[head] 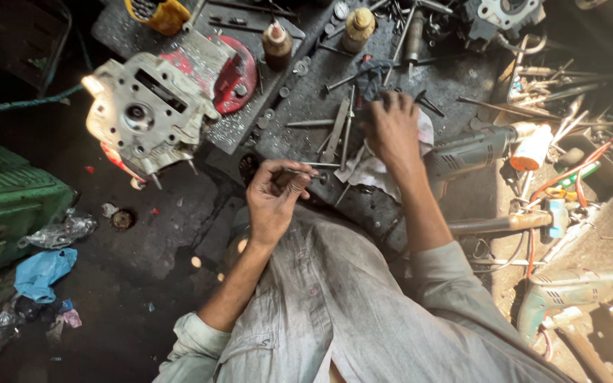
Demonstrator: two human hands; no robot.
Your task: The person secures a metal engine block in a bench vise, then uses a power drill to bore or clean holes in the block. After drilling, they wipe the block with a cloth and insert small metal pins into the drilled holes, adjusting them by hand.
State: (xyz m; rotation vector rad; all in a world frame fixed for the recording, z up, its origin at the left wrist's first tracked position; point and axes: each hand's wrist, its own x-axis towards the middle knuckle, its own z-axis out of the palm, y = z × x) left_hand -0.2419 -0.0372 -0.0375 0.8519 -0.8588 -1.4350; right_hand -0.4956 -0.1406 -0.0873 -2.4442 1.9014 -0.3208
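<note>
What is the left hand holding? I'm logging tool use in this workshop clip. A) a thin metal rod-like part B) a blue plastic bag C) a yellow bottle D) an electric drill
A: the left hand pinches a thin metal rod between its fingers, while the right hand rests on a white rag on the workbench; the drills lie untouched off to the right.

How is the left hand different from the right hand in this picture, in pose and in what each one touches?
The left hand is near the body and pinches a thin metal rod; the right hand reaches farther over the workbench. The left hand's fingers curl around the rod, while the right hand rests palm down on a white cloth. Both are bare, with grey sleeves pushed up.
</note>
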